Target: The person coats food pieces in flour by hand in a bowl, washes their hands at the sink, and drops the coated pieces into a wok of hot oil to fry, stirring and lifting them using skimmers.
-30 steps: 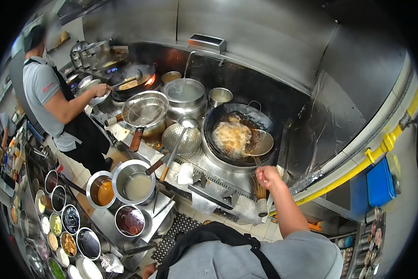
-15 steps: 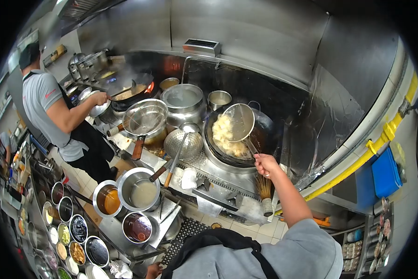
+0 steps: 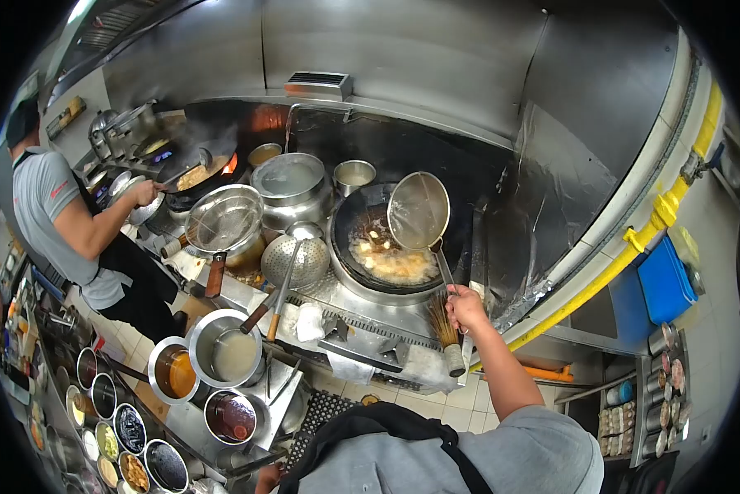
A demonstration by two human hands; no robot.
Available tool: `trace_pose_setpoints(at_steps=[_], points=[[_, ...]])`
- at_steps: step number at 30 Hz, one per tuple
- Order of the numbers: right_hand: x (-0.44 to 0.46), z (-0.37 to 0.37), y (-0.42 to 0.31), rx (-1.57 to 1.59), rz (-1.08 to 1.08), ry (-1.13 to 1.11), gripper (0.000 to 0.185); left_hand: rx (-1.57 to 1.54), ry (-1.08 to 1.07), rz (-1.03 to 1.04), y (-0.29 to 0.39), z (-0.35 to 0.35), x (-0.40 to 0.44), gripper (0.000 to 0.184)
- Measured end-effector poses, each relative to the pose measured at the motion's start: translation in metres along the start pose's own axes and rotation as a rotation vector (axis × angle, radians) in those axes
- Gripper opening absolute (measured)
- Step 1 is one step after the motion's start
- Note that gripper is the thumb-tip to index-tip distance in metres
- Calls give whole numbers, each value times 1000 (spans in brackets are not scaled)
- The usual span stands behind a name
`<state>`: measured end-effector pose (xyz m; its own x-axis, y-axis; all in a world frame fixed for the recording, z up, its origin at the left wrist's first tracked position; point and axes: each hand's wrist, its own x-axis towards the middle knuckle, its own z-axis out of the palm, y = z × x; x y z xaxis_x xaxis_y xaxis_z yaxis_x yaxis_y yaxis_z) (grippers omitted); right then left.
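My right hand [image 3: 467, 310] is closed round the handle of a wire-mesh strainer [image 3: 418, 210]. The strainer is tilted, its basket raised over the right side of a dark wok [image 3: 354, 222]. Pale yellow pieces of food [image 3: 393, 262] lie in bubbling oil in the wok. Only a sliver of my left hand [image 3: 268, 477] shows at the bottom edge, low beside my apron; its fingers are hidden. A bamboo wok brush [image 3: 444, 329] stands just left of my right wrist.
Left of the wok are a perforated ladle [image 3: 296, 262], a second strainer [image 3: 224, 217] over a pot and a lidded pot [image 3: 288, 179]. Sauce pots [image 3: 226, 350] stand nearer me. A co-worker [image 3: 65, 214] stirs another wok [image 3: 201, 174] beside flames. A yellow pipe [image 3: 665, 210] runs along the right.
The food that was falling from the strainer is now in the wok's oil. The strainer is now upright-tilted and bare-looking. The whole view has shifted, moving the stove leftward.
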<state>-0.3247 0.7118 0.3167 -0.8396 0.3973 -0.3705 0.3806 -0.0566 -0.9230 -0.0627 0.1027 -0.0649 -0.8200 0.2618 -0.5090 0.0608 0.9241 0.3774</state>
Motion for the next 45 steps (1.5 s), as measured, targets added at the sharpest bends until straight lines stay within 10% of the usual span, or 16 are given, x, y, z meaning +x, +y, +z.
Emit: trace_pose_setpoints(at_steps=[7,10,12,15,21,24,39,45], points=[[15,-41,-43,460,-14,-54,25,-590,-120,-441,18,-19,7,35],[59,-77,-23,213,-161,185,26,144,-107,-47,2,-9,1,39],[103,-104,20,-964,-705,815,29,-17,11,75,1,-2,-8,42],[115,-113,47,-918,-237,605,32,-76,-75,-5,1,6,-14,41],[22,-51,-7,-569,-377,650,40,-104,-121,-54,4,15,-25,40],[6,-26,-21,-42,-219,282,40,-88,-141,-50,2,16,-25,39],[20,78,-20,311,148,-224,15,-317,-93,-242,-2,-3,1,41],[15,74,-27,46,-20,-49,29,-131,-151,-74,-5,8,-8,43]])
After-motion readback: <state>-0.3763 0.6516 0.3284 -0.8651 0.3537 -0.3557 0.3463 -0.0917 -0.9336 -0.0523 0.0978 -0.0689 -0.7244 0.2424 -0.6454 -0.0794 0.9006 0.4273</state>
